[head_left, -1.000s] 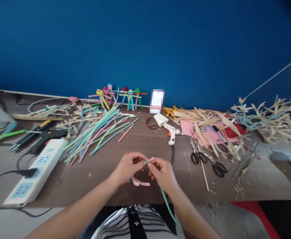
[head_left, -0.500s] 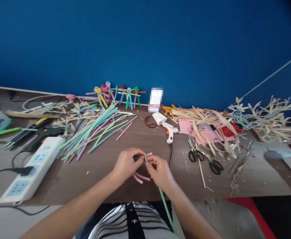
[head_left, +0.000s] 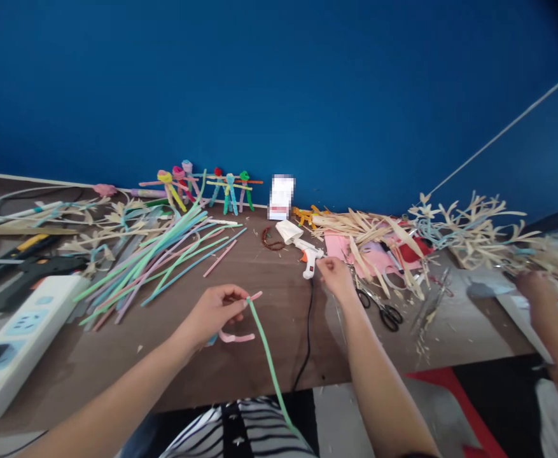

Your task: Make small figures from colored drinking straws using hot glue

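My left hand (head_left: 210, 313) pinches a twisted join of a long green pipe cleaner (head_left: 268, 359) and a bent pink pipe cleaner (head_left: 235, 338) above the brown table. The green length hangs down past the table's front edge. My right hand (head_left: 336, 280) is apart from them, its fingers reaching beside the grip of a white hot glue gun (head_left: 310, 259). Whether those fingers touch the gun I cannot tell. They hold nothing.
A fan of pastel pipe cleaners (head_left: 154, 270) lies left of my hands, with a white power strip (head_left: 25, 337) beyond it. Scissors (head_left: 383, 313) and dried palm strips (head_left: 369, 229) lie right. A black cord (head_left: 308, 337) trails from the gun. A co-worker's hand (head_left: 536, 287) shows at far right.
My right hand has let go of the pipe cleaners and moved up and right to the glue gun. The view has swung right, and a co-worker's hand has come in at the right.
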`<state>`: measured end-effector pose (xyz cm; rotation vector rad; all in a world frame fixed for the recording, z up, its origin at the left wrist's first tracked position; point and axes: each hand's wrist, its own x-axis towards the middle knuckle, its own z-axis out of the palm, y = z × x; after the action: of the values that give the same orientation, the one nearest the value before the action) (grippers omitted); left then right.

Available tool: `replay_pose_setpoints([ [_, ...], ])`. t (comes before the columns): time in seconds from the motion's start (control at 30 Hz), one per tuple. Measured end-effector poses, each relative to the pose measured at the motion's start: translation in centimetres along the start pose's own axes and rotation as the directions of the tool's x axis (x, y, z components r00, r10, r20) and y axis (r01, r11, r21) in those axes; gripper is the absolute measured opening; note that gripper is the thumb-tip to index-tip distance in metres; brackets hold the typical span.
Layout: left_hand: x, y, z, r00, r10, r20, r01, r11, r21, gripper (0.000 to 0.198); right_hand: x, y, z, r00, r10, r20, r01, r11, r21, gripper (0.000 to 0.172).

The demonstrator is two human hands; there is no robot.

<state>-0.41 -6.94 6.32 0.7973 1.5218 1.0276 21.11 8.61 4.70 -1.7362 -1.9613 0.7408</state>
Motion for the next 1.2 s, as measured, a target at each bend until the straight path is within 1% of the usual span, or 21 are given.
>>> replay_pose_setpoints([
  [0.1,-0.1,0.4,0.0,1.0,-0.013,-0.002,0.013,1.0,-0.012,0.02,2.3,0.2,1.1,0.999,0.042,-0.016,-0.043,0.995,-0.094,0.039],
  [0.17,-0.1,0.6,0.1,1.0,-0.013,0.005,0.013,1.0,-0.023,0.02,2.9,0.0,2.2,0.998,0.057,-0.026,-0.06,0.991,-0.123,0.037],
  [0.2,-0.1,0.7,0.1,1.0,-0.012,0.008,0.012,1.0,-0.029,0.02,3.0,-0.1,2.6,0.998,0.063,-0.032,-0.066,0.99,-0.128,0.033],
  [0.3,0.0,0.7,0.0,1.0,-0.019,0.017,0.02,0.999,-0.049,0.021,3.3,0.1,3.2,0.995,0.084,-0.049,-0.089,0.991,-0.102,0.02],
  [0.4,0.3,0.7,-0.3,0.999,-0.031,0.029,0.033,0.996,-0.078,0.022,3.2,0.8,2.5,0.991,0.116,-0.063,-0.118,0.993,-0.02,0.016],
  [0.5,0.6,0.7,-0.5,0.999,-0.035,0.029,0.037,0.996,-0.084,0.021,2.1,1.4,1.3,0.989,0.13,-0.064,-0.122,0.987,0.107,0.019],
  [0.57,0.8,0.8,-0.6,0.999,-0.024,0.03,0.027,0.996,-0.085,0.02,0.4,1.5,0.5,0.99,0.125,-0.063,-0.111,0.975,0.194,0.025],
  [0.63,1.1,0.9,-0.7,1.0,-0.011,0.023,0.013,0.996,-0.093,0.019,-2.0,1.0,-0.2,0.992,0.109,-0.066,-0.088,0.962,0.259,0.03],
  [0.67,1.2,1.0,-0.8,1.0,-0.008,0.016,0.01,0.995,-0.095,0.019,-3.3,0.6,-0.6,0.995,0.081,-0.064,-0.058,0.952,0.301,0.031],
  [0.7,1.3,1.0,-0.8,1.0,-0.004,0.012,0.005,0.996,-0.091,0.018,-4.7,0.1,-0.9,0.997,-0.006,-0.075,0.034,0.926,0.377,0.031],
  [0.73,1.4,1.1,-0.8,1.0,0.002,0.013,-0.001,0.996,-0.088,0.017,-6.0,-0.5,-1.2,0.992,-0.09,-0.086,0.118,0.91,0.397,0.03],
  [0.77,1.5,1.1,-0.8,1.0,0.002,0.019,0.0,0.996,-0.085,0.016,-7.2,-1.1,-1.4,0.982,-0.169,-0.086,0.189,0.908,0.373,0.029],
  [0.8,1.5,1.2,-0.8,1.0,0.0,0.024,0.002,0.997,-0.08,0.016,-8.3,-1.7,-1.5,0.969,-0.225,-0.101,0.245,0.918,0.312,0.026],
  [0.87,1.5,1.3,-0.8,1.0,-0.01,0.027,0.012,0.998,-0.069,0.015,-9.7,-2.8,-1.5,0.945,-0.305,-0.117,0.323,0.925,0.199,0.025],
  [0.97,1.4,1.5,-0.7,1.0,-0.014,0.008,0.014,0.998,-0.056,0.013,-10.3,-3.5,-1.2,0.927,-0.364,-0.088,0.373,0.921,0.112,0.023],
  [1.07,1.3,1.5,-0.8,1.0,-0.023,-0.012,0.022,0.998,-0.052,0.012,-10.1,-3.6,-0.9,0.924,-0.379,-0.055,0.383,0.92,0.09,0.023],
  [1.2,1.5,1.1,-0.7,1.0,-0.012,-0.028,0.011,0.999,-0.044,0.012,-10.0,-3.6,-0.6,0.913,-0.404,-0.054,0.407,0.912,0.045,0.021],
])
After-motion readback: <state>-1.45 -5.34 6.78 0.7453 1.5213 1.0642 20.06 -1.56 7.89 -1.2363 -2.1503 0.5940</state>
